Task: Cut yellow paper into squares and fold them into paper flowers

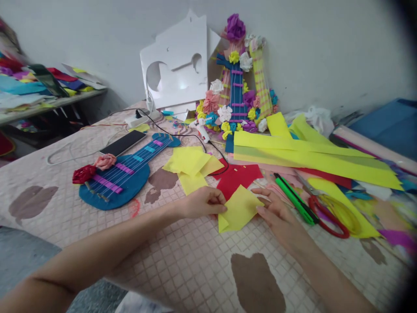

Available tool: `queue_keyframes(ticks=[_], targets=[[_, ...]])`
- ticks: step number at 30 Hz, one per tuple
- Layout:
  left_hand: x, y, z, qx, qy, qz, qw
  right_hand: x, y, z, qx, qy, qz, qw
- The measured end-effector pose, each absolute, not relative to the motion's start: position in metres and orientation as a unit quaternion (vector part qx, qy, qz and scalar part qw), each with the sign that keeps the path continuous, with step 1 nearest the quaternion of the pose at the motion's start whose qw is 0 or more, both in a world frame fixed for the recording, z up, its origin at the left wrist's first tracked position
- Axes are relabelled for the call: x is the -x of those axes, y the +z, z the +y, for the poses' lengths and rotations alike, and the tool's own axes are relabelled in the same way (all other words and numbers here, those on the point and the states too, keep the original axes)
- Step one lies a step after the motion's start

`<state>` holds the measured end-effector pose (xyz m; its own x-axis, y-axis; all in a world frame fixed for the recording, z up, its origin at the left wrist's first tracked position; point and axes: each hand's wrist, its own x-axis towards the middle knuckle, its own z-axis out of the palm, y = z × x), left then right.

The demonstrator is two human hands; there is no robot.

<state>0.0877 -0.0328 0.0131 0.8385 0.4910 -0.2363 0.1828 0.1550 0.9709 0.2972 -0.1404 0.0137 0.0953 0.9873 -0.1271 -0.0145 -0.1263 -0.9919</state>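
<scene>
The left hand point(210, 202) pinches the left edge of a yellow sheet point(241, 208), and the right hand point(276, 213) grips its right corner. The yellow sheet lies between them, over the counter point(182, 261).

1. Text, labels, brands and numbers: none legible.
2. Green cutter point(295, 199), glue gun point(201, 129) and power strip point(138, 120): no readable marking.
3. Red mark on worktop point(182, 261): not decipherable as letter or number.
</scene>
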Motion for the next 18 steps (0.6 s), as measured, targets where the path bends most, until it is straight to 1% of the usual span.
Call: queue_keyframes(ticks=[3, 5, 7, 10, 12, 14, 18], targets=[[-0.087, 0.015, -0.035, -0.634, 0.058, 0.268, 0.723, -0.294, 0.016, -0.139, 0.561, 0.517, -0.447, 0.467], [-0.086, 0.017, -0.037, -0.628, 0.047, 0.279, 0.725, -0.292, 0.014, -0.138, 0.568, 0.527, -0.434, 0.460], [-0.087, 0.018, -0.038, -0.620, 0.053, 0.290, 0.728, -0.291, 0.010, -0.139, 0.576, 0.524, -0.417, 0.469], [-0.087, 0.018, -0.037, -0.605, 0.055, 0.276, 0.745, -0.291, 0.003, -0.140, 0.586, 0.497, -0.388, 0.508], [-0.088, 0.015, -0.037, -0.596, 0.068, 0.273, 0.752, -0.291, 0.001, -0.140, 0.586, 0.485, -0.378, 0.527], [-0.088, 0.013, -0.036, -0.589, 0.101, 0.296, 0.745, -0.293, 0.001, -0.141, 0.589, 0.472, -0.391, 0.527], [-0.088, 0.010, -0.032, -0.597, 0.155, 0.333, 0.713, -0.295, 0.007, -0.145, 0.596, 0.460, -0.455, 0.476]])
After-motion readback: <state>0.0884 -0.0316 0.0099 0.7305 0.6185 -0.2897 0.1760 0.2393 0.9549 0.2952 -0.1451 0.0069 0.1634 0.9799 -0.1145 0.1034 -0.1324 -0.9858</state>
